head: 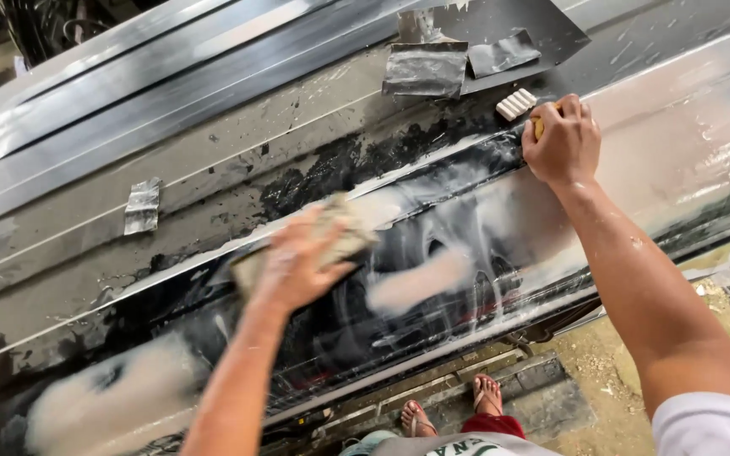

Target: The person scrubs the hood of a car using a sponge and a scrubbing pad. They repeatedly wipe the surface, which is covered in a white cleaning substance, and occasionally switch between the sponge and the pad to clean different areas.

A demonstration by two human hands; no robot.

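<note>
While the left hand (297, 266) presses a blurred, seemingly tan pad (340, 236) on the wet black panel (433, 338), it may slip; the right hand (561, 139) grips a yellow block (538, 125).

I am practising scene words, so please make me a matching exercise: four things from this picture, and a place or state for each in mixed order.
Things:
1. left hand
2. right hand
3. white ribbed block
4. sandpaper sheet

Places or states:
A. lies alone, far left on the grey panel
B. presses a blurred pad
C. grips something yellow
D. beside the right hand

Pairs: 1-B, 2-C, 3-D, 4-A
</note>
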